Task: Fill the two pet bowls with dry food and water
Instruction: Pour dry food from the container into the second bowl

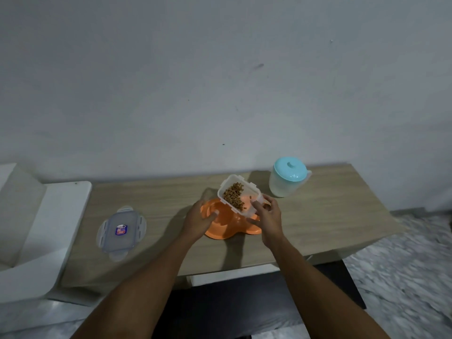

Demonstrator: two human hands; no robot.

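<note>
Centre frame: right hand (pixel 265 214) grips tilted food container (pixel 239 196) over orange bowls (pixel 227 222) for pouring; left hand (pixel 199 217), fingers curled, steadies bowl rim.

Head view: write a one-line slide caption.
Right hand tilts kibble container over orange double bowl; left hand steadies it.

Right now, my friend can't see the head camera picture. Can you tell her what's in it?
A person's right hand tilts an open container of dry pet food over an orange double bowl steadied by the left hand. On the wooden table are also the container's lid and a lidded pitcher.
</note>
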